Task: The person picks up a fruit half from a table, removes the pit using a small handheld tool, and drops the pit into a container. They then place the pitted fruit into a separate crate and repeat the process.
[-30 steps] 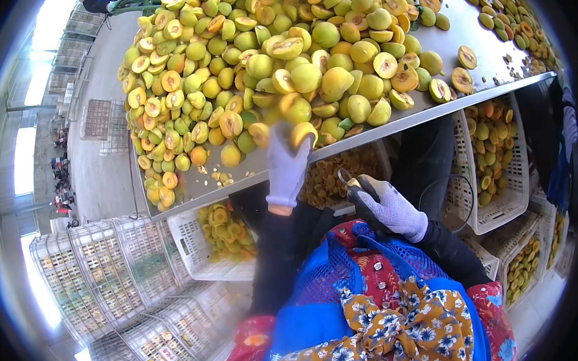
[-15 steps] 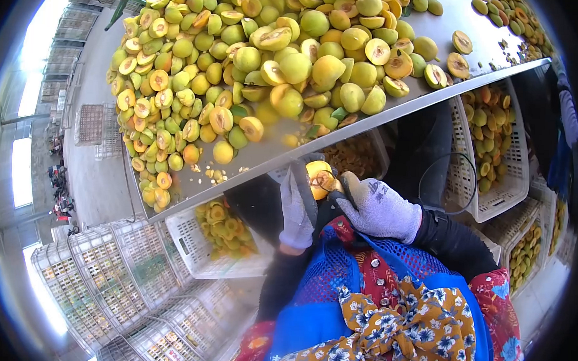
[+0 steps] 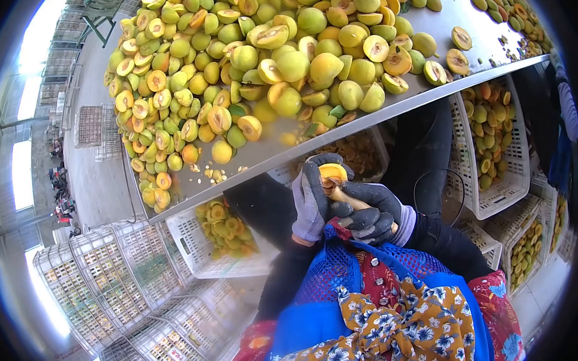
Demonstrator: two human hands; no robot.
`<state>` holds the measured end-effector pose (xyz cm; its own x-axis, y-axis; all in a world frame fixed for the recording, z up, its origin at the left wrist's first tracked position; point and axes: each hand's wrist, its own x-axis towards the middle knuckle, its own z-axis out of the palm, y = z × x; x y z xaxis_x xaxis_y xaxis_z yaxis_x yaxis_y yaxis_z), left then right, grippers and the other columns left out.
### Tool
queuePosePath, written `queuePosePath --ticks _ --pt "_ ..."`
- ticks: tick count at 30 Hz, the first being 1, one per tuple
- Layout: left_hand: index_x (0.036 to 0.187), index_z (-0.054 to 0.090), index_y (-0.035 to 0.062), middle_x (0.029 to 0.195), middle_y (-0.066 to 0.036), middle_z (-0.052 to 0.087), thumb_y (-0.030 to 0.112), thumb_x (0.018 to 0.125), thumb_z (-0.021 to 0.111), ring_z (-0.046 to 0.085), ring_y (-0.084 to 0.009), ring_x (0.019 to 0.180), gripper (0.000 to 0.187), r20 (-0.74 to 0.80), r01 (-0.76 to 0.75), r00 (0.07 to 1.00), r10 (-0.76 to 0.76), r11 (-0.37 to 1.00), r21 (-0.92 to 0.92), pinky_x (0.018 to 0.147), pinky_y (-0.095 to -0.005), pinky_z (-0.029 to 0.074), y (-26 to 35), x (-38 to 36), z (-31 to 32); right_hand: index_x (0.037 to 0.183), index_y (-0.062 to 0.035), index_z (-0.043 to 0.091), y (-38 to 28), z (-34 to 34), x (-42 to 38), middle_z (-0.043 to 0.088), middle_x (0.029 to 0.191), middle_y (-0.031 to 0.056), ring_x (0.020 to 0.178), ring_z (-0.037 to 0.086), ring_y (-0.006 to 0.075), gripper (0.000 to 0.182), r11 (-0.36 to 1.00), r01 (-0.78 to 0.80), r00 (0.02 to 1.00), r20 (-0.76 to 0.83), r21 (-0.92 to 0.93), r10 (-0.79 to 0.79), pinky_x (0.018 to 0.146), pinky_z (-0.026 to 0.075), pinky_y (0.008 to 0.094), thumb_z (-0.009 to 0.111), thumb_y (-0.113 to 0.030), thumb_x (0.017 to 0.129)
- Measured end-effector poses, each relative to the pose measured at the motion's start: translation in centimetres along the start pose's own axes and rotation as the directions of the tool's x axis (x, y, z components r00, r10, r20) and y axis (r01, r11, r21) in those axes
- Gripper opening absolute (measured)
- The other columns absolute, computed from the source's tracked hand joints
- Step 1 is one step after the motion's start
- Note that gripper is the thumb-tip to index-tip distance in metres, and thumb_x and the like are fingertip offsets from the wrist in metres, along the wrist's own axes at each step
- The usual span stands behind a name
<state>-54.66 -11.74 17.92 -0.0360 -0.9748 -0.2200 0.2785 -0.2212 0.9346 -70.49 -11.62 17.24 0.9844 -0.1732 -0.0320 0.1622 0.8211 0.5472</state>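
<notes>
Grey-gloved left hand (image 3: 312, 197) grips a fruit (image 3: 332, 174); no writing readable.

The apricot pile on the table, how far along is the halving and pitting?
Partly done. Many halved fruits lie cut-side up on the metal table, and crates below hold more halves. In hand: the left hand holds one apricot while the right hand works a tool into it. Left: plenty of whole fruits in the pile.

A heap of fruit (image 3: 267, 65) lies on the table (image 3: 264, 155); crates (image 3: 494, 149) sit under its edge — right and left — and both hands meet just below it, before the apron (image 3: 374, 298).
</notes>
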Motion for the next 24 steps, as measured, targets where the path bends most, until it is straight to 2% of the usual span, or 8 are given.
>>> queuePosePath --ticks 3,5,10,11,13,16,21,24 --pt "0.114 0.057 -0.0023 0.090 -0.012 0.066 0.035 0.098 0.049 0.065 -0.0190 0.081 0.041 0.007 -0.213 0.975 0.224 0.915 0.342 0.075 -0.0303 0.052 -0.8 0.2 -0.9 0.097 -0.0047 0.053 0.4 -0.9 -0.4 0.043 0.056 -0.0002 0.034 0.037 0.0055 0.039 0.998 0.061 0.996 0.064 -0.016 -0.060 0.029 0.031 0.0186 0.045 -0.043 0.102" --pt "0.114 0.057 -0.0021 0.086 -0.011 0.065 0.025 0.090 0.066 0.064 -0.0189 0.078 0.037 0.090 -0.404 0.879 0.469 0.630 0.663 0.071 -0.0315 0.052 -1.1 0.4 -1.6 0.097 -0.0045 0.053 0.8 0.3 -1.1 0.044 0.056 -0.0002 0.034 0.038 0.0059 0.040 0.969 0.151 0.988 0.039 -0.196 -0.146 0.030 0.031 0.0186 0.045 -0.043 0.102" --pt "0.128 0.053 -0.0008 0.108 -0.021 0.065 0.025 0.101 0.049 0.066 -0.0315 0.093 0.038 0.137 -0.017 0.840 0.525 -0.228 0.974 0.079 -0.0393 0.053 0.1 -4.1 -15.7 0.101 -0.0019 0.054 -0.3 0.6 -1.8 0.045 0.056 -0.0010 0.036 0.040 0.0059 0.039 0.902 0.200 0.968 -0.064 -0.383 -0.242 0.032 0.032 0.0187 0.044 -0.040 0.103" --pt "0.130 0.054 0.0004 0.121 -0.025 0.059 0.025 0.098 0.054 0.058 -0.0382 0.110 0.041 -0.430 0.351 0.861 0.272 0.294 0.889 0.091 -0.0446 0.047 3.6 -4.5 -14.7 0.102 -0.0022 0.054 -0.7 0.6 -1.6 0.045 0.056 -0.0011 0.036 0.041 0.0059 0.038 0.889 0.174 0.955 -0.148 -0.424 -0.257 0.033 0.033 0.0186 0.044 -0.039 0.103" --pt "0.135 0.048 -0.0001 0.135 -0.029 0.048 0.025 0.096 0.054 0.047 -0.0453 0.122 0.047 -0.361 0.451 0.852 0.380 -0.181 0.874 0.098 -0.0504 0.042 5.1 -4.1 -15.9 0.104 -0.0028 0.054 -0.8 0.3 -1.0 0.045 0.056 -0.0013 0.037 0.043 0.0059 0.035 0.863 0.121 0.902 -0.309 -0.491 -0.302 0.034 0.033 0.0184 0.045 -0.037 0.103" --pt "0.134 0.050 0.0025 0.133 -0.029 0.047 0.026 0.095 0.056 0.044 -0.0445 0.124 0.046 -0.272 0.285 0.867 0.416 0.033 0.958 0.100 -0.0527 0.038 7.4 1.8 -13.4 0.122 0.0002 0.052 -1.0 -0.9 -0.4 0.051 0.062 0.0024 0.039 0.044 0.0062 0.039 0.905 0.134 0.934 -0.254 -0.405 -0.252 0.035 0.035 0.0182 0.046 -0.034 0.103" --pt "0.130 0.053 0.0032 0.121 -0.023 0.054 0.023 0.082 0.073 0.049 -0.0399 0.116 0.056 -0.002 0.071 0.937 0.350 -0.186 0.980 0.099 -0.0481 0.041 3.7 10.5 -12.8 0.110 -0.0025 0.056 -0.3 1.1 -1.0 0.051 0.062 -0.0005 0.043 0.045 0.0049 0.033 0.708 0.126 0.857 -0.283 -0.695 -0.431 0.038 0.037 0.0183 0.049 -0.034 0.103" --pt "0.127 0.053 0.0022 0.113 -0.019 0.060 0.018 0.079 0.076 0.057 -0.0374 0.108 0.056 0.116 -0.152 0.944 0.308 0.095 0.984 0.095 -0.0450 0.045 0.6 11.0 -13.9 0.106 -0.0035 0.057 0.2 2.0 -1.2 0.051 0.064 -0.0025 0.047 0.047 0.0041 0.035 0.602 0.119 0.836 -0.247 -0.789 -0.489 0.040 0.037 0.0188 0.050 -0.037 0.102"
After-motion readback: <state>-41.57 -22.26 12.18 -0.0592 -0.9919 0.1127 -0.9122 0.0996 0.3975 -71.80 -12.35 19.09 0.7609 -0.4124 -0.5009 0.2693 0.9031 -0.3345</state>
